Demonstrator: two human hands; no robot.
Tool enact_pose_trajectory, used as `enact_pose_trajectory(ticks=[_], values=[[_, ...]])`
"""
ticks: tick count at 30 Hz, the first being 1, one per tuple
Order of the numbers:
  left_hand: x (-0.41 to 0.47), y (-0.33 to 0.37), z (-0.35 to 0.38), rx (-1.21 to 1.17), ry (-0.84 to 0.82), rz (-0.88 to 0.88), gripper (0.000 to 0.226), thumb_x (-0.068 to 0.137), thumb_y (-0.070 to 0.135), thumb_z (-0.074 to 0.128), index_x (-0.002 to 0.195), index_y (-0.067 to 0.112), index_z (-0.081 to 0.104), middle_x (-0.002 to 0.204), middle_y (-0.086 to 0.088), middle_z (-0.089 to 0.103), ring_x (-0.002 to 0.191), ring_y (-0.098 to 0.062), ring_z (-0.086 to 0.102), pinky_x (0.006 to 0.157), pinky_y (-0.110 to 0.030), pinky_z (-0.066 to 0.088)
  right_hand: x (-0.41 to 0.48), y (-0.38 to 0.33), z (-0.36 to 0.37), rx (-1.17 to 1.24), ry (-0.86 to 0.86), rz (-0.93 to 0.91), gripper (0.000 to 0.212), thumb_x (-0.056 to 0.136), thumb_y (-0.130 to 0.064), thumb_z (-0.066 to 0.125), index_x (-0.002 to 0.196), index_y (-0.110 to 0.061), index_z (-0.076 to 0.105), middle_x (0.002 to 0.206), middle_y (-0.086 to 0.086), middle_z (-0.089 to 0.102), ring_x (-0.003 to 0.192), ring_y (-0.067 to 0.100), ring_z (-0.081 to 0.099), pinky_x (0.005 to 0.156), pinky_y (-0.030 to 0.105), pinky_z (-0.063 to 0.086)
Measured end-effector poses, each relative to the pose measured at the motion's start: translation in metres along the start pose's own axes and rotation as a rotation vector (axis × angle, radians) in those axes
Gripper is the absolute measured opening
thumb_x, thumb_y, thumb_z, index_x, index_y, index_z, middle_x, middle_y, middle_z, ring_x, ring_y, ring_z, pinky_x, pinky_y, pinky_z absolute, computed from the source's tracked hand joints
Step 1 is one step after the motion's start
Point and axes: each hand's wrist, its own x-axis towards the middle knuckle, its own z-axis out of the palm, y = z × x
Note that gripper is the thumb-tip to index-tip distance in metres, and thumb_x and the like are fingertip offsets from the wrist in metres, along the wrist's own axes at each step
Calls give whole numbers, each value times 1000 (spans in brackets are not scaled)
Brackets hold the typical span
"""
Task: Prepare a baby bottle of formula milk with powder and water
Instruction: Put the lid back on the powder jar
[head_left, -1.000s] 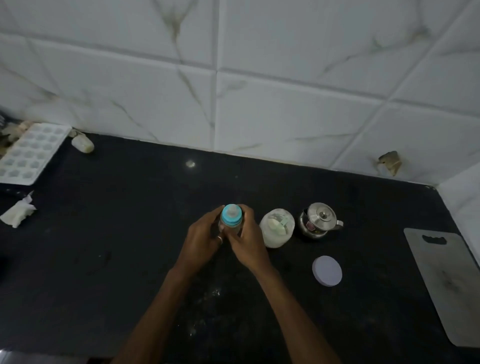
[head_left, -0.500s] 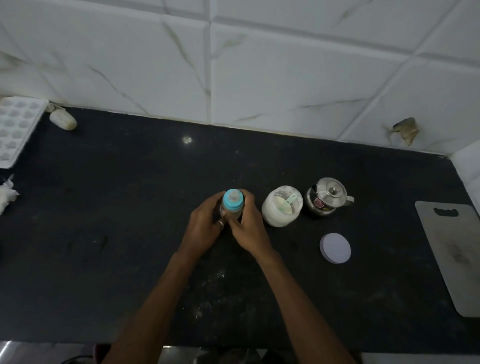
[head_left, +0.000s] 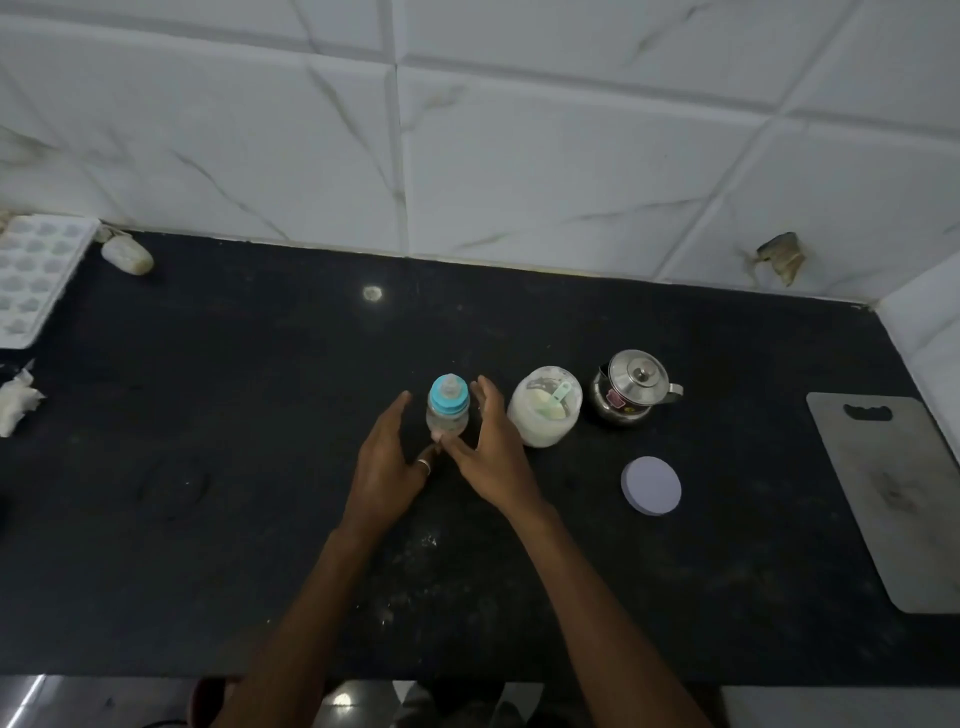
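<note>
Both hands, left hand and right hand, are spread open around the capped baby bottle, so shaking it looks next.

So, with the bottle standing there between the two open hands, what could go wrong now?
1. The bottle is tall and narrow and stands free; the left hand or right hand, both open close beside it, could knock it over.
2. The powder jar is open, with its lid lying apart on the counter; a bump may spill powder.
3. The kettle stands right beside the jar, so reaching for it may hit the jar.
</note>
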Motion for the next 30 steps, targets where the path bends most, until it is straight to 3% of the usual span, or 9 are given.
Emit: enact_pose_trajectory(ticks=[5,8,12,18,23,26,28,30], values=[[-29,16,10,3,48,-30,81,87,11,76,156,10,32,159,-9,37,146,-19,36,112,-26,29,-21,1,-13,-25,8,-23,91,90,-37,75,160,-23,19,164,-3,32,150,10,28,122,35,31],[-50,27,20,2,56,-42,76,87,9,75,153,12,36,155,-9,41,141,-15,39,108,-26,32,-37,5,-23,-20,8,-22,89,90,-39,75,159,-22,22,163,-3,34,149,9,30,120,31,32],[-76,37,45,52,-20,0,74,90,19,73,154,16,36,156,-5,43,143,-18,42,112,-29,36,-57,17,-43,-33,3,-18,79,92,-40,72,157,-24,29,162,-3,36,149,11,32,117,28,32],[-90,70,89,83,-109,76,78,87,14,76,154,14,36,157,-6,42,144,-19,42,112,-28,37,-86,44,-87,-80,19,11,67,95,-43,67,153,-25,38,157,-4,43,144,12,39,111,27,35],[-88,93,122,92,-148,95,77,92,30,72,156,18,32,161,-3,36,146,-17,38,114,-32,36,-104,78,-129,-171,102,19,54,100,-35,63,148,-20,44,151,-3,49,140,10,44,107,20,34],[-85,99,136,103,-135,90,75,93,33,70,156,17,32,161,-5,37,147,-18,36,115,-29,32,-105,97,-147,-328,176,-23,51,100,-27,62,147,-14,45,153,4,47,145,18,40,116,32,38],[-84,101,143,127,-117,92,75,94,33,70,156,14,32,161,-7,37,149,-19,33,116,-26,28,-101,108,-155,-480,215,-54,53,99,-24,63,146,-8,45,155,12,44,151,26,31,120,43,34],[-83,104,148,152,-115,91,77,94,33,69,157,14,30,162,-7,34,151,-19,28,118,-26,24,-96,115,-160,-593,229,-55,56,99,-26,63,147,-7,44,158,16,40,154,31,24,123,46,29]])
